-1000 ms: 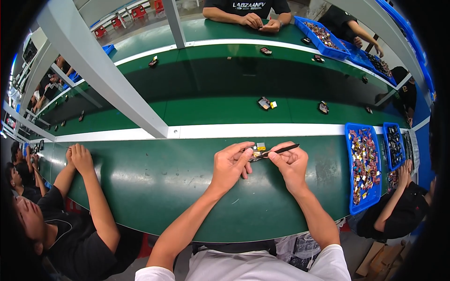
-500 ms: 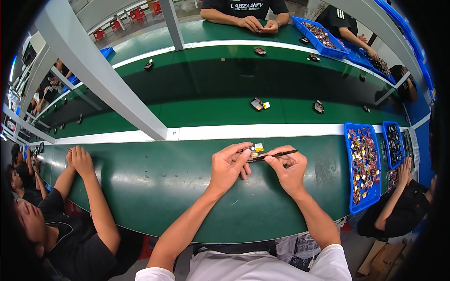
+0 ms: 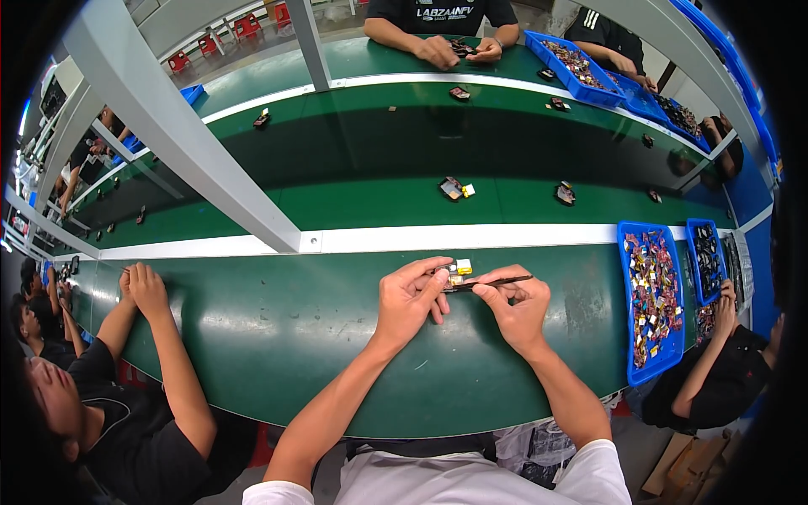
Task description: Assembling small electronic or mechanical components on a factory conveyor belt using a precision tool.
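Observation:
Above the green bench, my left hand (image 3: pixel 406 301) pinches a small open electronic unit (image 3: pixel 455 279) between thumb and fingers. A small white-and-yellow block (image 3: pixel 464 266), which looks like a battery, sticks out on the unit's far side. My right hand (image 3: pixel 522 313) is closed round slim black tweezers (image 3: pixel 510 279). Their tip end points left and lies against the near side of the unit. My fingers partly cover the unit, so its inner parts are too small to make out.
On the right stand a blue tray (image 3: pixel 624 324) of small colourful parts and a smaller blue tray (image 3: pixel 692 225) of black parts. Beyond the white rail (image 3: pixel 379 238), a conveyor belt (image 3: pixel 337 160) carries several similar units. A slanted post (image 3: pixel 202 151) rises at left. Co-workers sit on both sides and opposite.
The units on the belt have shifted left. My tweezers have tilted slightly flatter, while my left hand stays put. The person opposite now has a dark part between their hands.

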{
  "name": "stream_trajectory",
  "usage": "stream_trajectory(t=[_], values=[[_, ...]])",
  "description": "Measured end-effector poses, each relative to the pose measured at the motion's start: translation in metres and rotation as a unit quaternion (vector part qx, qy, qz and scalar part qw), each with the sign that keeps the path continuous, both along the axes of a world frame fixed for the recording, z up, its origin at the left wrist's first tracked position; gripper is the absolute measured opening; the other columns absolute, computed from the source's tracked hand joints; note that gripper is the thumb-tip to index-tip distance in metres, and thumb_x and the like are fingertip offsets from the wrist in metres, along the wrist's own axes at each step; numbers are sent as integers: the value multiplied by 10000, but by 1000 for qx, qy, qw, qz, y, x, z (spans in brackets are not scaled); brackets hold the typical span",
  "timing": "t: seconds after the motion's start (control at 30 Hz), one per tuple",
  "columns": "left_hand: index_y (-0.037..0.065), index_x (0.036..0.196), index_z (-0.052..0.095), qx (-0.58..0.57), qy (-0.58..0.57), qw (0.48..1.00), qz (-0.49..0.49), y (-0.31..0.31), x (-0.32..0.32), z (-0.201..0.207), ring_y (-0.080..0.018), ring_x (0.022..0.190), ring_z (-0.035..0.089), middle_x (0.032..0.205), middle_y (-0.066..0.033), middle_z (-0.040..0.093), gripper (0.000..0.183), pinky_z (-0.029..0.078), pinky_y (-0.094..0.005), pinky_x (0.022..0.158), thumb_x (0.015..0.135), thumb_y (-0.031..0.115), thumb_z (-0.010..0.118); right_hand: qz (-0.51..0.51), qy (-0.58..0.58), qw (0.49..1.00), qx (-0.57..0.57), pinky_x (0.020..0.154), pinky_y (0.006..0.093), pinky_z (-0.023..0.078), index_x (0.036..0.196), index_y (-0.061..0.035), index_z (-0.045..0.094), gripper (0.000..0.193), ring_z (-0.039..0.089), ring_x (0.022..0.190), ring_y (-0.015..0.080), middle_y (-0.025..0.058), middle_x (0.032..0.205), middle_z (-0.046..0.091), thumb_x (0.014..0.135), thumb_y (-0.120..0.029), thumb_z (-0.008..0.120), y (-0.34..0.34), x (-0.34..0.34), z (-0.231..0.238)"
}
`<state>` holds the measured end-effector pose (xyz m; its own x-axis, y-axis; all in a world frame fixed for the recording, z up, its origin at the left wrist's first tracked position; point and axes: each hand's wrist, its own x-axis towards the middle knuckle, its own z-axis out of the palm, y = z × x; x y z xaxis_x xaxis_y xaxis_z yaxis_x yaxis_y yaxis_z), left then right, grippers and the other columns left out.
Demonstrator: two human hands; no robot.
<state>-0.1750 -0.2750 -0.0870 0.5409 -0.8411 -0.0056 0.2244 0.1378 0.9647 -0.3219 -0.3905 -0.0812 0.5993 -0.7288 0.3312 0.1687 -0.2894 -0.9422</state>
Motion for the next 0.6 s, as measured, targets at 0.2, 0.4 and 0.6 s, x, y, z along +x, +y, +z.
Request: stream_trajectory(t=[0.2, 0.4, 0.6], values=[[-117, 1237, 604, -3, -5, 1000, -13, 1, 3, -2, -145, 595, 650, 811, -131, 685, 328, 525, -243, 461, 1013, 123, 595, -2, 0, 1000, -19, 444, 184, 262, 933, 19, 726, 115, 390, 495, -25, -18, 689, 657, 831, 35, 777, 0, 1, 0], [-100, 1223, 625, -11, 3, 1000, -8, 1, 3, -1, -151, 593, 654, 787, -124, 675, 310, 526, -241, 463, 1020, 132, 582, -6, 4, 1000, -26, 446, 186, 260, 926, 16, 728, 115, 389, 496, -24, -30, 668, 633, 826, 38, 780, 2, 1, 1], [-97, 1215, 634, -5, -6, 1000, -3, 1, 2, 0, -151, 581, 652, 779, -115, 667, 290, 524, -243, 457, 1022, 112, 574, -6, 11, 1000, -25, 449, 186, 262, 916, 13, 723, 110, 391, 496, -23, -34, 662, 623, 826, 34, 783, 1, 0, 0]])
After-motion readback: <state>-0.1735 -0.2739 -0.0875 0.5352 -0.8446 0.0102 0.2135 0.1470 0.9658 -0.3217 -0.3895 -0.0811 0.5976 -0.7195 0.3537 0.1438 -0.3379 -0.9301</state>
